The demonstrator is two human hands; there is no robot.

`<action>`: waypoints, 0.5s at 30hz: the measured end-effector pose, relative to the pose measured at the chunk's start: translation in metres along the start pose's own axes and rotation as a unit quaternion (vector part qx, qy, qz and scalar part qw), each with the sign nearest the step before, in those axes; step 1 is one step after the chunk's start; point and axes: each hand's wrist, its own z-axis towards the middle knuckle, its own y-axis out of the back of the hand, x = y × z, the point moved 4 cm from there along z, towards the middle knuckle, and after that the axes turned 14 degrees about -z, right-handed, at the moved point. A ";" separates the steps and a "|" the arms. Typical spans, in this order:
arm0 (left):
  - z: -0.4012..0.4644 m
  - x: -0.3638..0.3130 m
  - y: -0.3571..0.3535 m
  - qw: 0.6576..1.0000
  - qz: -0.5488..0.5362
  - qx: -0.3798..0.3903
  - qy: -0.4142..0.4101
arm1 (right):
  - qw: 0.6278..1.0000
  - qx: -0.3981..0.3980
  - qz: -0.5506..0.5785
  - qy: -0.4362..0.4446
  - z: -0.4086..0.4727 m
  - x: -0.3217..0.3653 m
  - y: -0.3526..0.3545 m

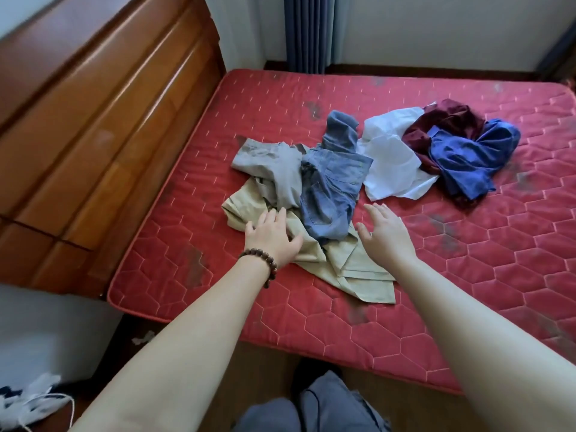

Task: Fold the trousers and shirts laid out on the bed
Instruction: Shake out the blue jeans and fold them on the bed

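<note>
Left hand rests flat, fingers relaxed, on beige trousers. Right hand hovers spread, holding nothing, just right of them. Beyond the fingertips lie blue jeans and grey trousers; farther right, white, maroon and blue shirts on red mattress.

Soft, even daylight, glare streaks on the wooden headboard, wide-angle bending and slight blur at the edges.

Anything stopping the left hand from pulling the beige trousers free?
Yes. The left hand rests on the beige trousers, but the blue denim jeans and the grey crumpled garment lie over their far part.
</note>
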 end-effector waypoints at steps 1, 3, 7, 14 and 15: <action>0.012 -0.002 0.004 1.000 0.002 0.001 -0.003 | 1.000 0.000 -0.003 0.000 0.011 0.002 0.003; 0.033 -0.004 0.012 1.000 0.007 -0.002 -0.008 | 1.000 -0.008 -0.008 0.000 0.030 0.006 0.011; 0.071 -0.007 0.021 1.000 0.008 0.004 -0.014 | 1.000 -0.023 -0.013 -0.002 0.062 0.013 0.022; 0.131 0.001 0.017 0.999 0.007 0.031 -0.033 | 0.999 -0.012 -0.031 -0.025 0.111 0.018 0.011; 0.139 0.003 0.016 0.999 0.007 0.037 -0.035 | 0.999 -0.007 -0.036 -0.028 0.116 0.019 0.008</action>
